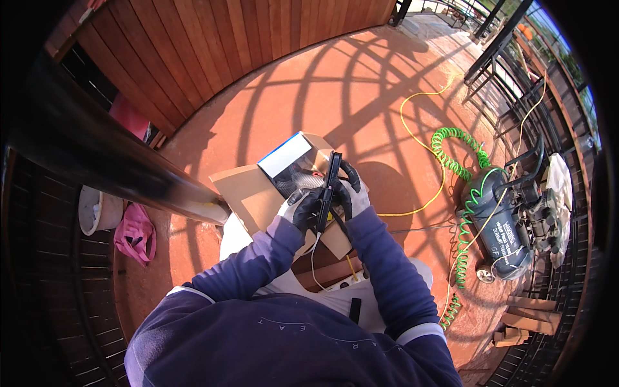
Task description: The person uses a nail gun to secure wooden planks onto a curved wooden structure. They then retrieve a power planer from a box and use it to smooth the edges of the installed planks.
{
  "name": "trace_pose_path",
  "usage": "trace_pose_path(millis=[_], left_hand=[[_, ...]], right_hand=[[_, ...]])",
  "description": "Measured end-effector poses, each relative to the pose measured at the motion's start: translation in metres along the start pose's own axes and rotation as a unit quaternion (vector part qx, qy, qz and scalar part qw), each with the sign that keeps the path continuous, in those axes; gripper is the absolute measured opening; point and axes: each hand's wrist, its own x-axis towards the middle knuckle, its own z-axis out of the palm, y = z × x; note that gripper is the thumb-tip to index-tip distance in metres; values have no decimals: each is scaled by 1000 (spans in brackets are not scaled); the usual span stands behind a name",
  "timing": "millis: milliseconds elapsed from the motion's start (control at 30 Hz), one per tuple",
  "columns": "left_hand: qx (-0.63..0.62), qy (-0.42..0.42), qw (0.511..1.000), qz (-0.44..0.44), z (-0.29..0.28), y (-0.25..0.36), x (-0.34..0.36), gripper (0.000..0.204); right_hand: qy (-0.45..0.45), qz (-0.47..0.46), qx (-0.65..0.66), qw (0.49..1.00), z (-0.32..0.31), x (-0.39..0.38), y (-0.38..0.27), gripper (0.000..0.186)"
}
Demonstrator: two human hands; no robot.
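A slim black tool (331, 187), long and flat, is clamped upright between two gloved hands. The left hand (303, 211) is closed around its lower end, and the right hand (351, 193) is wrapped about its upper part, fingers curled over the edge; neither grip is open. The tool is held just in front of an open cardboard box (271, 187), touching or nearly touching its rim. The step in hand is judged to be the readying or loading of the tool over the box; the next move would call for a steady hold with one hand while the other is freed. Inside the box a smaller blue-and-white carton (285, 155) is seen. Right of the box, well apart, a dark air compressor (506, 229) with a coiled green hose (458, 161) stands on the red floor (335, 90). Left of the box, a pink cloth (135, 232) lies near a white bucket (97, 209).
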Motion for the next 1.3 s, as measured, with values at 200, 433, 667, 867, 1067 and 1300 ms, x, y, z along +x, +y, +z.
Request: trace_pose_path(millis=[200,433,667,867,1067,1300], left_hand=[[-108,-73,991,21,-27,-49,30,25],[-53,-64,994,-77,-62,-57,62,24],[811,55,573,103,-57,63,28,48],[800,125,550,205,-58,103,-52,47],[686,212,667,199,-63,81,-114,41],[816,-35,576,37,-45,77,25,28]], right_hand=[[-76,-273,-500,818,-31,6,36,63],[-14,68,-413,908,-14,6,24,64],[50,96,-552,827,-42,48,59,54],[7,112,-613,782,-22,70,99,54],[-12,130,-627,768,-8,90,136,47],[9,130,-633,763,-29,86,102,37]])
